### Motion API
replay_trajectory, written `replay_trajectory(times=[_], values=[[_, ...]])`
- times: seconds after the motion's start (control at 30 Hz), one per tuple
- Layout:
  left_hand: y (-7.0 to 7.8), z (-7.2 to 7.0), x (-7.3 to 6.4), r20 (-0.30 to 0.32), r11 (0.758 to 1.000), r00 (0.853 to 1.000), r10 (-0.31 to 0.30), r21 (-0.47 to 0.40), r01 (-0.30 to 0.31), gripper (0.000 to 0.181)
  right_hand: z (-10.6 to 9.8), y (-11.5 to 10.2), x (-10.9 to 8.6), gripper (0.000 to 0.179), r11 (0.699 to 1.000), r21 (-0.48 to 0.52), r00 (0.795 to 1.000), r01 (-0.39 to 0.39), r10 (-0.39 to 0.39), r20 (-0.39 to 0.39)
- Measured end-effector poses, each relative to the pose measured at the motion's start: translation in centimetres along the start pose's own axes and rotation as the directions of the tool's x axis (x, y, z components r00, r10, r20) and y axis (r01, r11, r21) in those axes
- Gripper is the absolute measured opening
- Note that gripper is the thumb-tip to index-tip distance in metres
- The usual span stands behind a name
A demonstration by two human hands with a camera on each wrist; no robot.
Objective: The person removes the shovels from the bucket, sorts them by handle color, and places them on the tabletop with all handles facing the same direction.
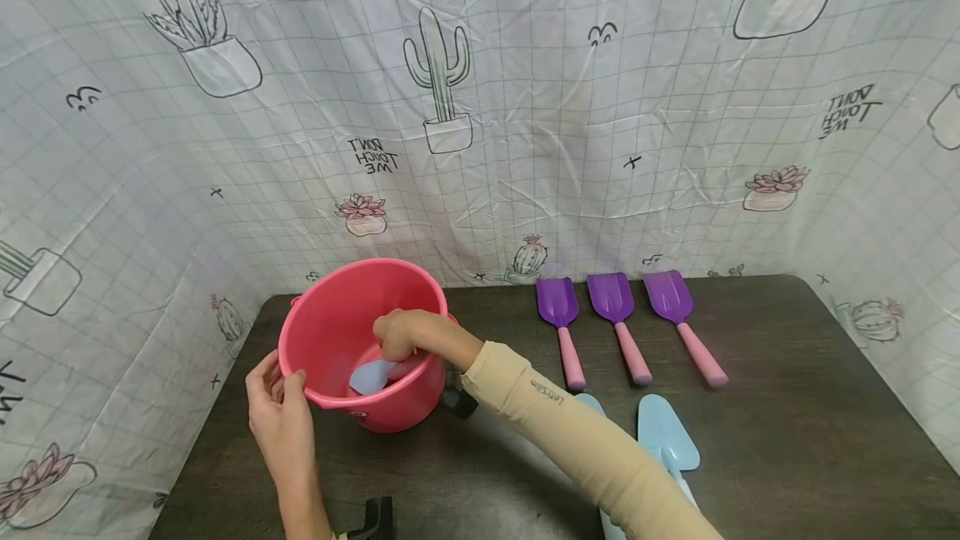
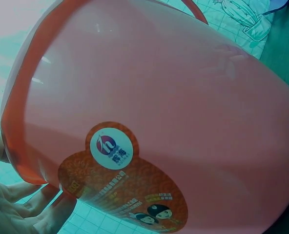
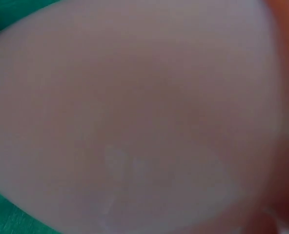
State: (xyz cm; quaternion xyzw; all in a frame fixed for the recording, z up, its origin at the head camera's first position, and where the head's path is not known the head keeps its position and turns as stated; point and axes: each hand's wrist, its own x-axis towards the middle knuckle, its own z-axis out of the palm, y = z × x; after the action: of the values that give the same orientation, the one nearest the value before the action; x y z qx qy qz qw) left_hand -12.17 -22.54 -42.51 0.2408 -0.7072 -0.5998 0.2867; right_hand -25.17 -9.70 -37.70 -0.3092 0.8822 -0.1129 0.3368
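Note:
A pink-red bucket (image 1: 401, 407) stands on the left part of the table, its wide mouth facing the head camera. My left hand (image 1: 283, 407) grips its left rim, thumb over the edge and fingers outside. The left wrist view shows the bucket's outer wall (image 2: 159, 97) with an orange label (image 2: 120, 190). Inside the bucket, the curled fingers of my right hand (image 1: 401, 333) hold a small trowel with a light blue blade (image 1: 371, 376); part of its handle is hidden. The right wrist view is filled by the bucket's blurred wall (image 3: 134, 112).
Three purple shovels with pink handles (image 1: 557, 302) lie in a row at the back right of the dark table (image 1: 810, 407). Closer in are two light blue trowels (image 1: 666, 436), one mostly hidden under my right sleeve (image 1: 577, 432). A patterned curtain (image 1: 540, 107) hangs behind.

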Motion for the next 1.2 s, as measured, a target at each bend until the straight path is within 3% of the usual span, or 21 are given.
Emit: replay_trajectory(times=[0.17,0.43,0.63,0.9,1.2], values=[[-0.1,0.0,0.1,0.003,1.0,1.0,0.001,0.003,-0.001,0.047,-0.1,0.2,0.3,0.023,0.999,-0.031,0.999,0.008,-0.006,0.049],[0.0,0.0,0.1,0.001,1.0,1.0,0.001,0.008,-0.001,0.048,-0.2,0.3,0.0,0.022,0.999,0.022,0.997,0.038,-0.04,0.065],[-0.1,0.0,0.1,0.002,1.0,1.0,0.002,0.011,-0.002,0.048,-0.3,0.6,-0.3,0.029,0.986,0.138,0.993,0.093,-0.102,0.057],[0.0,0.0,0.1,0.0,1.0,1.0,-0.002,0.016,0.002,0.048,-0.6,1.1,-0.5,0.046,0.941,0.258,0.974,0.22,-0.227,0.0],[0.1,0.1,0.0,-0.002,1.0,1.0,-0.008,0.016,0.008,0.048,-0.6,1.6,-1.2,0.041,0.855,0.453,0.967,0.252,-0.206,-0.15]])
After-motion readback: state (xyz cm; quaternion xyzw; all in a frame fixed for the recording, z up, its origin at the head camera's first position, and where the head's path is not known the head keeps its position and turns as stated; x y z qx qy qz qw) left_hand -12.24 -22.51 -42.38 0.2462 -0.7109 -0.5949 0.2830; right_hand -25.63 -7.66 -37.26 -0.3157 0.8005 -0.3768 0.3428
